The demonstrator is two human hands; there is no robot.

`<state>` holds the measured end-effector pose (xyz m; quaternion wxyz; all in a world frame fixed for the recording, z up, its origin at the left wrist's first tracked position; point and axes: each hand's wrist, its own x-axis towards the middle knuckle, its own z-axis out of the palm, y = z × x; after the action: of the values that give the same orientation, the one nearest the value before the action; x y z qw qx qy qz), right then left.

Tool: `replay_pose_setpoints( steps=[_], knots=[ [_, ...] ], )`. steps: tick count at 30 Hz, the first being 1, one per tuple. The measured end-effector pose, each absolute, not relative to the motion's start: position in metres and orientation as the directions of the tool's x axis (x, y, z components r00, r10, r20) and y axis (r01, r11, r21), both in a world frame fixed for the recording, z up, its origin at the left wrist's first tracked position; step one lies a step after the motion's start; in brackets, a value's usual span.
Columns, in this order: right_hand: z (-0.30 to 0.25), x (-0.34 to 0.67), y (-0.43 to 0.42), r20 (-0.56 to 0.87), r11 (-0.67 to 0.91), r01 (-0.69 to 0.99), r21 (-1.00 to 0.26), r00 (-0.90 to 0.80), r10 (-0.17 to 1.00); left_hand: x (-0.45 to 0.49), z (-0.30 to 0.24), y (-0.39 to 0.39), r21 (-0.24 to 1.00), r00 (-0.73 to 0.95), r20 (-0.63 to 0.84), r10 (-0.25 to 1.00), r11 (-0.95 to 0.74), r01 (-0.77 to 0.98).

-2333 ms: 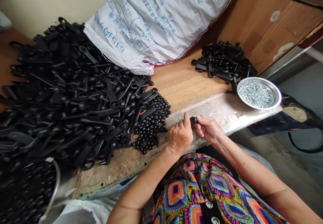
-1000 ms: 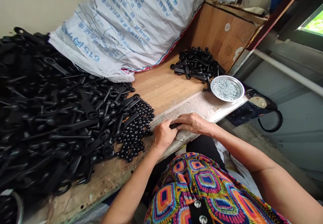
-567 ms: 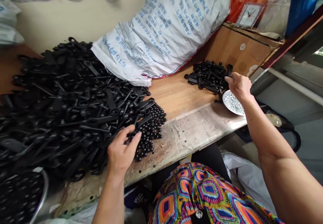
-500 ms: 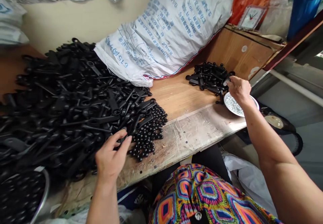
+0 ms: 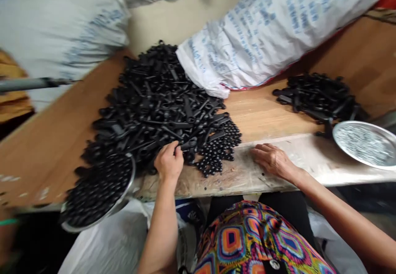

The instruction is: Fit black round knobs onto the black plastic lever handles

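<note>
My left hand (image 5: 169, 160) is closed at the front edge of a large pile of black plastic lever parts (image 5: 154, 105). Thumb and forefinger pinch a black lever part (image 5: 187, 144) that sticks out to the right. My right hand (image 5: 274, 160) hovers low over or rests on the worn front strip of the bench, fingers extended and slightly bent, with nothing visible in them. Just left of it are many small black balls (image 5: 213, 158), spread against the pile. Its palm side is hidden.
A metal bowl of black balls (image 5: 102, 193) tilts at the bench's left front. At right stand a white-rimmed dish of small metal pins (image 5: 365, 144) and a smaller heap of black parts (image 5: 318, 97). A printed white sack (image 5: 262, 39) lies behind.
My right hand has left the small heap and dish and come left toward the balls. My left hand has closed its fingers. The view has swung left.
</note>
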<state>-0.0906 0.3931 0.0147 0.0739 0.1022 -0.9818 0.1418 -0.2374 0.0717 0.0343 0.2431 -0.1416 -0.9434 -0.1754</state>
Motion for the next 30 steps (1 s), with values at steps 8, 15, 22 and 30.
replay_pose_setpoints(
  steps=[8,15,22,30],
  knots=[
    [-0.001,-0.118,0.374,0.244,0.937,-0.309,-0.164,-0.933,-0.265,-0.234,0.068,0.023,0.344,-0.808,0.566,-0.163,0.938,0.052],
    [0.003,-0.127,0.338,0.176,0.901,-0.404,-0.156,-0.909,-0.377,-0.209,0.06,0.03,0.082,-0.995,0.092,0.036,0.996,0.044],
    [0.013,-0.139,0.321,0.045,0.958,-0.277,-0.068,-0.961,-0.275,-0.195,0.029,0.048,-0.058,-0.992,0.071,0.103,0.993,0.099],
    [0.014,-0.136,0.325,0.06,0.967,-0.25,-0.042,-0.967,-0.247,-0.193,0.035,0.038,0.462,-0.968,0.208,0.139,0.858,0.223]
  ],
)
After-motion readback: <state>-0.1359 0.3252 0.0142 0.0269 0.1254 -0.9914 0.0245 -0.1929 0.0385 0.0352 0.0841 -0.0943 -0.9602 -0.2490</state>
